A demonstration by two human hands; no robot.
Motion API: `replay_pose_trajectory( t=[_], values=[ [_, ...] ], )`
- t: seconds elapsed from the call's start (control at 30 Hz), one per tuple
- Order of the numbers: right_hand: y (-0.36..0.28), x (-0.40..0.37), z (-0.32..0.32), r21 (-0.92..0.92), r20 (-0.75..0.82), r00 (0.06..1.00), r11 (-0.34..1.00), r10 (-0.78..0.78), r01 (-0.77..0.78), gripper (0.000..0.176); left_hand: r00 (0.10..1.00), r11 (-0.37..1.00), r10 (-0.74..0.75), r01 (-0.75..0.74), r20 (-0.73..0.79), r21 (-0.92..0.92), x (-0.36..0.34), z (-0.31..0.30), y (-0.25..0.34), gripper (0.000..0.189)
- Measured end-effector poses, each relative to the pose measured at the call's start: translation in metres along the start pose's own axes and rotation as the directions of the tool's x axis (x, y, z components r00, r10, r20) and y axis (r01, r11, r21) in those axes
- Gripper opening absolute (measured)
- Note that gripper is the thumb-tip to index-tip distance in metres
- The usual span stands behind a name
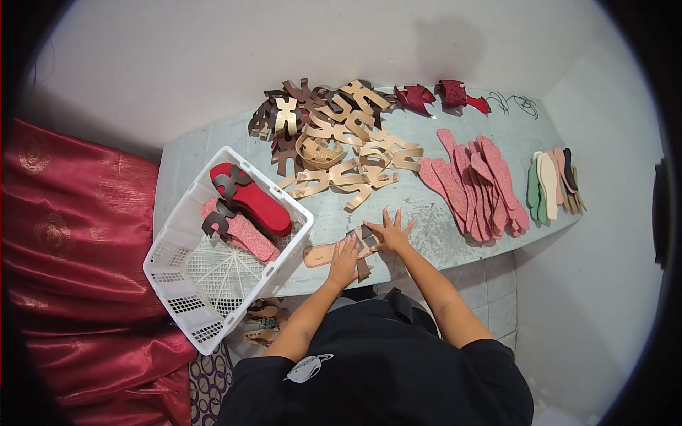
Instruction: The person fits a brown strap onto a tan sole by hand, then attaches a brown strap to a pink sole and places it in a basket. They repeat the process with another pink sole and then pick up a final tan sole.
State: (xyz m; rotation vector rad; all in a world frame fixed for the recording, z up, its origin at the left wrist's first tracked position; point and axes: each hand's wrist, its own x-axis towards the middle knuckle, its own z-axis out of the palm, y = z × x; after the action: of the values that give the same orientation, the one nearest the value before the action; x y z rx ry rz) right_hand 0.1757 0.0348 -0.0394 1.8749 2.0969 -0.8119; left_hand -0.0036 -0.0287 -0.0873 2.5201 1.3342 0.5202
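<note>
A tan insole [318,255] lies flat near the table's front edge, with a dark brown strap piece [363,270] across its right part. My left hand [344,261] rests on the insole and strap, fingers stretched out and close together. To the right, my right hand [391,233] has its fingers spread, and its thumb side touches the strap's upper end. Both hands cover part of the insole and strap, so how these two join cannot be seen.
Left, a white plastic basket [305,226] holds a red sole [264,207] and a pink insole [249,238] with dark straps. Behind lie gold and brown straps [341,135]. Pink insoles [479,188] and several coloured insoles [547,184] lie right; red strap pieces [414,98] lie farther back.
</note>
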Motion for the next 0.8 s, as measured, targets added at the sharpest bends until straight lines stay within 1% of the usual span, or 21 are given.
replay_pose_trajectory(
  t=[0.07, 0.1, 0.17, 0.3, 0.37, 0.4, 0.47, 0.5, 0.57, 0.6, 0.67, 0.7, 0.77, 0.8],
  values=[
    [0.001, -0.001, -0.001, -0.002, -0.005, 1.0, 1.0, 0.002, -0.002, 0.084, 0.996, 0.996, -0.087, 0.086, -0.033, -0.025, 0.003, -0.007, 0.008, 0.068],
    [-0.001, -0.001, -0.001, 0.0, -0.006, 1.0, 1.0, -0.002, 0.002, 0.084, 0.996, 0.996, -0.088, 0.087, -0.032, -0.024, 0.003, -0.006, 0.007, 0.068],
    [-0.002, -0.001, -0.001, 0.005, 0.003, 1.0, 1.0, 0.006, -0.006, 0.084, 0.993, 0.996, -0.075, 0.071, -0.095, -0.045, 0.004, -0.002, 0.005, 0.062],
    [-0.002, -0.002, -0.003, 0.018, 0.013, 1.0, 1.0, 0.01, -0.01, 0.082, 0.992, 0.999, -0.044, 0.041, -0.122, -0.031, 0.009, -0.007, 0.001, 0.058],
    [-0.003, -0.004, -0.005, 0.028, 0.02, 1.0, 1.0, 0.014, -0.015, 0.082, 0.988, 0.998, -0.027, 0.017, -0.15, -0.065, 0.011, -0.013, 0.0, 0.05],
    [-0.004, -0.004, -0.006, 0.038, 0.028, 0.999, 0.999, 0.018, -0.019, 0.081, 0.988, 0.998, -0.027, 0.017, -0.15, -0.064, 0.014, -0.015, -0.001, 0.05],
    [-0.004, -0.004, -0.005, 0.035, 0.03, 0.999, 0.999, 0.019, -0.02, 0.081, 0.977, 0.994, -0.024, 0.001, -0.21, -0.109, 0.02, -0.019, -0.002, 0.039],
    [-0.003, -0.004, -0.004, 0.031, 0.03, 0.999, 0.999, 0.02, -0.021, 0.081, 0.978, 0.994, -0.024, 0.002, -0.208, -0.108, 0.021, -0.017, -0.006, 0.039],
    [-0.002, -0.003, -0.002, 0.032, 0.026, 0.999, 0.999, 0.019, -0.019, 0.081, 0.98, 0.99, 0.001, -0.029, -0.2, -0.138, 0.023, -0.015, -0.013, 0.03],
    [-0.002, -0.002, -0.001, 0.033, 0.022, 1.0, 0.999, 0.016, -0.017, 0.081, 0.98, 0.99, 0.0, -0.028, -0.2, -0.138, 0.023, -0.015, -0.013, 0.03],
    [-0.001, -0.002, -0.001, 0.035, 0.022, 1.0, 0.999, 0.018, -0.019, 0.081, 0.964, 0.978, -0.078, 0.024, -0.254, -0.208, 0.023, -0.015, -0.013, 0.025],
    [-0.001, -0.002, -0.001, 0.037, 0.022, 1.0, 0.999, 0.022, -0.023, 0.081, 0.965, 0.978, -0.078, 0.024, -0.251, -0.209, 0.023, -0.014, -0.014, 0.025],
    [-0.002, -0.002, -0.001, 0.038, 0.024, 0.999, 0.999, 0.023, -0.024, 0.081, 0.961, 0.96, -0.163, 0.101, -0.225, -0.263, 0.025, -0.011, -0.015, 0.022],
    [-0.001, -0.002, -0.001, 0.036, 0.024, 0.999, 0.999, 0.02, -0.021, 0.081, 0.961, 0.959, -0.164, 0.102, -0.223, -0.266, 0.026, -0.011, -0.016, 0.022]
  ],
)
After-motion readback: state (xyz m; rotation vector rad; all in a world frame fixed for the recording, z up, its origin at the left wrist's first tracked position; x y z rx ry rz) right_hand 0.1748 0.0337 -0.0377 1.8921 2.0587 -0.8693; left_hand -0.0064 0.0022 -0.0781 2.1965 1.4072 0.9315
